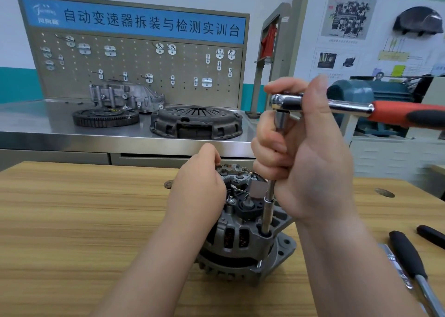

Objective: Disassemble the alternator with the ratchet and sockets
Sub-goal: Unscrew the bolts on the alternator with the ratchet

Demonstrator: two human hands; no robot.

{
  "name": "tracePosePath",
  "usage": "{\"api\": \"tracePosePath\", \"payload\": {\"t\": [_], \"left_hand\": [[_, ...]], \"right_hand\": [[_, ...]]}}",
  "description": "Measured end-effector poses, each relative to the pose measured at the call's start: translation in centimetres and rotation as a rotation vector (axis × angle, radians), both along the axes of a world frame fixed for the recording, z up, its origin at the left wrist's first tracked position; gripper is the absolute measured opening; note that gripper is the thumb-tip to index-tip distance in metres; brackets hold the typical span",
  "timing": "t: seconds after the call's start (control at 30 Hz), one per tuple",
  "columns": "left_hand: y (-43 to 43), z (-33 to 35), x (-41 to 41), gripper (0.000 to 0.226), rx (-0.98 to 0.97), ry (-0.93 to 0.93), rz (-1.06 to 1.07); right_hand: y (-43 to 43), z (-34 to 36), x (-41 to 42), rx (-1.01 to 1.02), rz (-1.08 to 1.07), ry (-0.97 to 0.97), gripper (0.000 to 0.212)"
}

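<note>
As hands [199, 184] [310, 162] grip ratchet [349, 107], alternator [240, 242], latter beneath

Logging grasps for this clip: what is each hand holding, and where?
Right hand grips the ratchet at its head, fingers curled round the extension below it. Left hand holds the alternator by its upper rear edge.

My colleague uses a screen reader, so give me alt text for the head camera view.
A person's right hand grips a ratchet by its head and extension bar, whose lower end sits in a recess of an alternator on a wooden table, while the left hand holds the alternator's top. Other tools lie at right.
</note>
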State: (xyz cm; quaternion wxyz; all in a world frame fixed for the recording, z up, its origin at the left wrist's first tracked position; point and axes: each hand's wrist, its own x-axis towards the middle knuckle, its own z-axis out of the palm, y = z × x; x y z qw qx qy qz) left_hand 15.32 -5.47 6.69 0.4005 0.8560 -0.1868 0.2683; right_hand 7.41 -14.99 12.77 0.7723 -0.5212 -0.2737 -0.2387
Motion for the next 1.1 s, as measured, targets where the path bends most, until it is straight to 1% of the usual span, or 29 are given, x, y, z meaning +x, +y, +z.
{"api": "tracePosePath", "payload": {"t": [0.13, 0.23, 0.3, 0.4, 0.63, 0.7, 0.73, 0.83, 0.87, 0.9, 0.97, 1.03, 1.1], "left_hand": [[-0.1, -0.1, -0.1, 0.024, -0.010, 0.000, 0.018], [0.0, -0.2, -0.1, 0.025, -0.013, -0.012, 0.011], [0.1, -0.2, -0.1, 0.025, -0.017, -0.012, -0.009], [0.0, -0.1, -0.1, 0.026, -0.025, -0.012, -0.022], [0.1, -0.3, 0.3, 0.022, -0.019, -0.007, -0.060], [0.5, -0.1, 0.4, 0.015, -0.036, 0.006, -0.136], [0.8, 0.0, 0.3, 0.017, -0.054, -0.013, -0.197], [1.5, 0.8, -0.5, 0.037, -0.047, -0.250, -0.436], [1.6, 1.1, -1.0, 0.042, -0.040, -0.291, -0.534], [1.5, 1.1, -1.7, 0.044, -0.034, -0.271, -0.640], [1.0, 1.0, -2.6, 0.039, -0.014, -0.132, -0.802], [0.4, 0.8, -3.2, 0.027, 0.036, -0.048, -0.866], [0.1, 0.5, -3.3, 0.017, 0.030, -0.028, -0.903]], "right_hand": [[0.5, -0.3, 0.1, -0.011, -0.209, -0.039, 0.029], [0.4, -0.4, 0.1, 0.005, -0.240, -0.039, 0.029], [0.0, -0.3, 0.1, 0.012, -0.170, -0.011, 0.033], [-0.8, -0.1, 0.2, 0.034, -0.005, 0.044, 0.038], [-2.1, 0.4, 0.9, 0.035, 0.373, 0.128, 0.039], [-2.3, 0.4, 1.1, 0.037, 0.408, 0.118, 0.039], [-2.4, 0.4, 1.2, 0.033, 0.392, 0.106, 0.039], [-2.4, 0.2, 1.4, 0.013, 0.305, 0.065, 0.040], [-2.5, 0.2, 1.4, 0.007, 0.280, 0.060, 0.040], [-2.5, 0.2, 1.5, 0.002, 0.256, 0.057, 0.040], [-2.6, 0.1, 1.5, -0.016, 0.216, 0.055, 0.040], [-2.8, 0.0, 1.5, -0.043, 0.176, 0.058, 0.041], [-2.9, 0.0, 1.4, -0.061, 0.142, 0.057, 0.041]]}}
